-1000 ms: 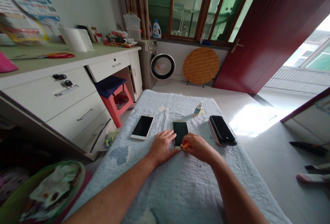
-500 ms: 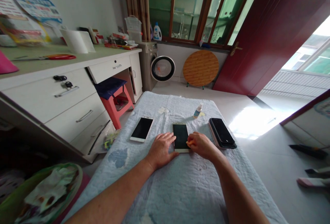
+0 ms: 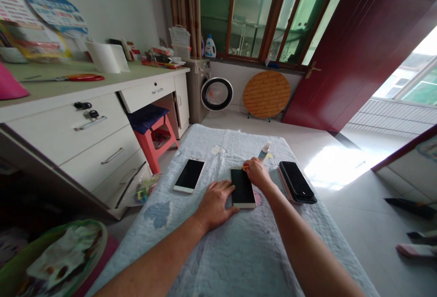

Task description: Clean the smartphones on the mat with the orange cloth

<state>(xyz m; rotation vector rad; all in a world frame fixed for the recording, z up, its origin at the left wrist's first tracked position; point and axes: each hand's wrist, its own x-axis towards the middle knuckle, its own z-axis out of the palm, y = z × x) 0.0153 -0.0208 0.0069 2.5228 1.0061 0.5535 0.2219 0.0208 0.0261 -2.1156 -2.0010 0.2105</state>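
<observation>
A white-framed smartphone [image 3: 243, 190] lies screen up on the cloth-covered table [image 3: 218, 242]. My left hand [image 3: 215, 201] rests along its left edge, fingers stretched out and touching it. At the phone's top right corner, my right hand [image 3: 258, 172] is closed around a small orange thing [image 3: 246, 167], mostly hidden by the fingers. Left of my hands lies a second white smartphone [image 3: 190, 176], screen dark. Over to the right, a black smartphone [image 3: 296, 179] sits on top of another flat item. Just behind my right hand stands a small spray bottle [image 3: 264, 151], its lower part covered.
A white desk [image 3: 75, 137] with drawers runs along the left, a pink stool [image 3: 155, 137] by it. At lower left stands a waste bin [image 3: 102, 242]. Beyond the table are a washing machine [image 3: 198, 92] with its door open and a round wooden tabletop [image 3: 266, 94].
My right hand has moved from the phone's lower right side up to its top right corner, still holding the orange thing. My left hand stays on the left edge. The view has shifted slightly.
</observation>
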